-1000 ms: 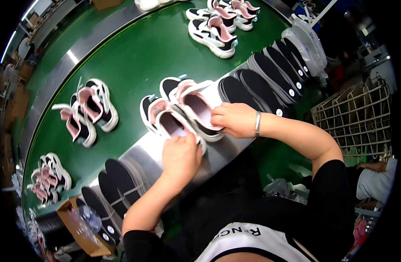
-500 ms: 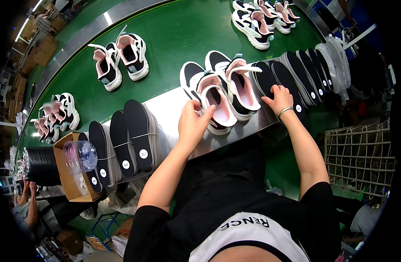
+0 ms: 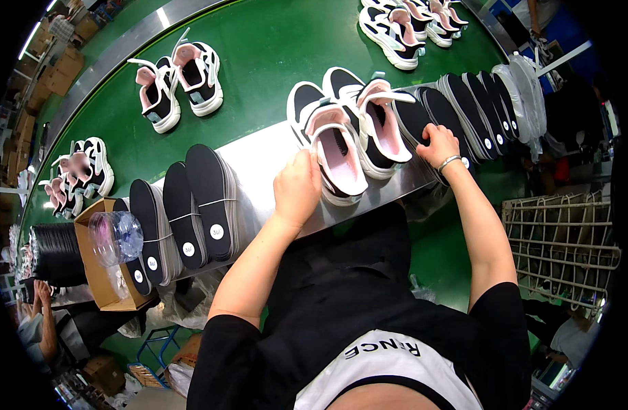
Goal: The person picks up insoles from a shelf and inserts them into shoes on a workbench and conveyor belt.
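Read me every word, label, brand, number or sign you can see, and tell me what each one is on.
I leave the wording itself out.
Shirt: dark letters across the front, upside down in this view.
Left insoles: round white stickers with dark figures.
Right insoles: round white stickers too, marks too small to read.
Shoes: no text I can make out.

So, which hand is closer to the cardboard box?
Left. The left hand is at the left sneaker, with tied insole stacks between it and the cardboard box; the right hand is farther off, past the right sneaker, beside other insole stacks.
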